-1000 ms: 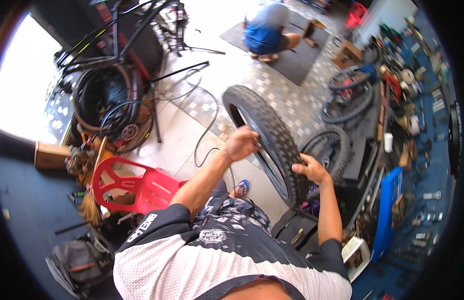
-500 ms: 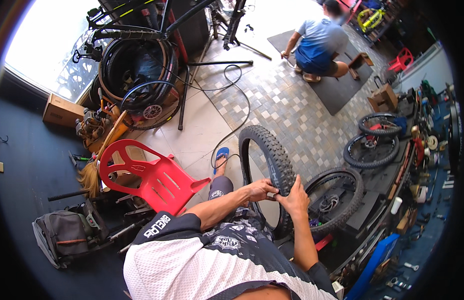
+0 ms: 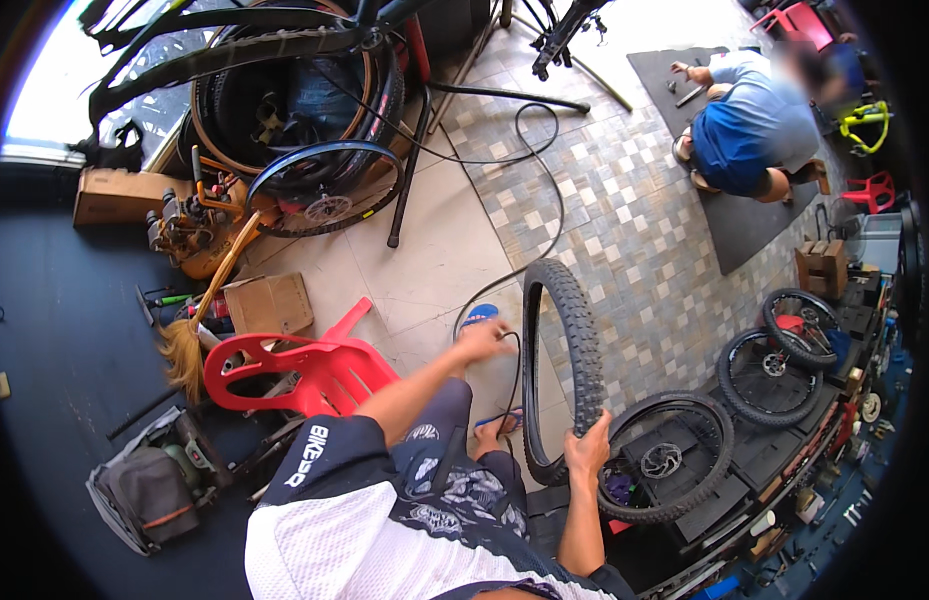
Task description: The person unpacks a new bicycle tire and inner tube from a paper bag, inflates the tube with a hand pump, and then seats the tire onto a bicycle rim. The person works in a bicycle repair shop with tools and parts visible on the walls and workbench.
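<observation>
A black knobby bicycle tire [image 3: 576, 340] stands upright in front of me, with no spokes or hub inside it. My right hand [image 3: 588, 447] is closed around its near right side, the thumb lying along the tread. To the left of the tire, apart from it, is my left hand [image 3: 481, 342]. Its fingers are blurred but look stretched toward the tire, and nothing shows in them. A black hose [image 3: 558, 190] runs across the floor and passes close by that hand's fingertips.
A red plastic chair [image 3: 314, 375] stands at my left. Bicycle wheels [image 3: 719, 425] lie along the cluttered bench at right. A bike frame [image 3: 274, 42] hangs on a stand at upper left, with tires behind it. Another person [image 3: 749, 130] crouches on a dark mat [image 3: 744, 235].
My left hand has let go of the tire and moved away to its left. My right hand now wraps the tire's side. The view has shifted, and the crouching person appears farther right.
</observation>
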The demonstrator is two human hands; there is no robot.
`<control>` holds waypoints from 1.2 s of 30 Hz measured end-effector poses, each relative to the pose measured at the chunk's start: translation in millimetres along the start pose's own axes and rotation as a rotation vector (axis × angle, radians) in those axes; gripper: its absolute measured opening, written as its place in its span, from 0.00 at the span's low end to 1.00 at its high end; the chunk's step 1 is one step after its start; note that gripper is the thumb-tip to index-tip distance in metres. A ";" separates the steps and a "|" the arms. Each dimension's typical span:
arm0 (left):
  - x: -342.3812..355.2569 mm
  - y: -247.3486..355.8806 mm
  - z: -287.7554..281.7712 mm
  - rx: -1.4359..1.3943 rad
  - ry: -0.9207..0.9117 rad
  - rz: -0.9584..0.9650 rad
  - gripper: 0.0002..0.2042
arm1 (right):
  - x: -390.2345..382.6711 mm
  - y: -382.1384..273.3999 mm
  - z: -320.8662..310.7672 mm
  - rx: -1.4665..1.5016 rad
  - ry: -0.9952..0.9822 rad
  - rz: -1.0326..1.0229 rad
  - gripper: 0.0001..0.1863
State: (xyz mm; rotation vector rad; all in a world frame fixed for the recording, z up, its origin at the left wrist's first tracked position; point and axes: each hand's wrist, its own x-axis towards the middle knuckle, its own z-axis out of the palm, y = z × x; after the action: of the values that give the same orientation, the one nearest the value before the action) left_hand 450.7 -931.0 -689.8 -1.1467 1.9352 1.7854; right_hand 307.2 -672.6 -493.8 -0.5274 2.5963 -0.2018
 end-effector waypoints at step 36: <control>35.0 -108.0 -412.8 1.369 0.338 -0.274 0.28 | 51.8 20.9 68.4 0.128 -0.121 0.386 0.38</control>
State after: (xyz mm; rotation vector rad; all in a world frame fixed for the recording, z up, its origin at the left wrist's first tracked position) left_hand 629.9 -1319.5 -706.0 -1.0300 2.2577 -0.0866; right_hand 291.4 -677.6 -580.6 0.0108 2.4865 -0.1969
